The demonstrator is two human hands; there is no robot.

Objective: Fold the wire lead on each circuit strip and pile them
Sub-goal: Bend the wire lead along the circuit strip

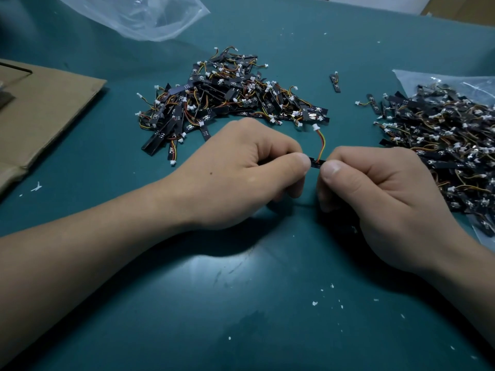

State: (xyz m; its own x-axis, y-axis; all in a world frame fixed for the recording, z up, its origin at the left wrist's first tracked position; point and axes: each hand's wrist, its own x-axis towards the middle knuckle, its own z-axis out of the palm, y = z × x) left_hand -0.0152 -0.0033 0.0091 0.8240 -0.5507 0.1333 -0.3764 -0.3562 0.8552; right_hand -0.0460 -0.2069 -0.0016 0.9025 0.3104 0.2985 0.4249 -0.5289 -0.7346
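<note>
Both hands pinch one short black circuit strip [317, 163] thumb-to-forefinger over the teal worktop [241, 290]: left hand [241, 167] on one end, right hand [375, 188] on the other. Its red-orange-yellow wire lead [320, 143] stands up unfolded, white plug [315, 127] on top. Risks: folding hard at the solder joint may crack it or tear the lead off. Little strip shows between the thumbs, so a slip could drop it unfolded into the nearby central pile of strips [227, 103].

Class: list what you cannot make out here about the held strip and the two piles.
Head view:
- held strip: both ends hidden by the fingers of the left hand and right hand.
- right pile: cut off by the right edge.
- middle pile: board markings too small.
</note>
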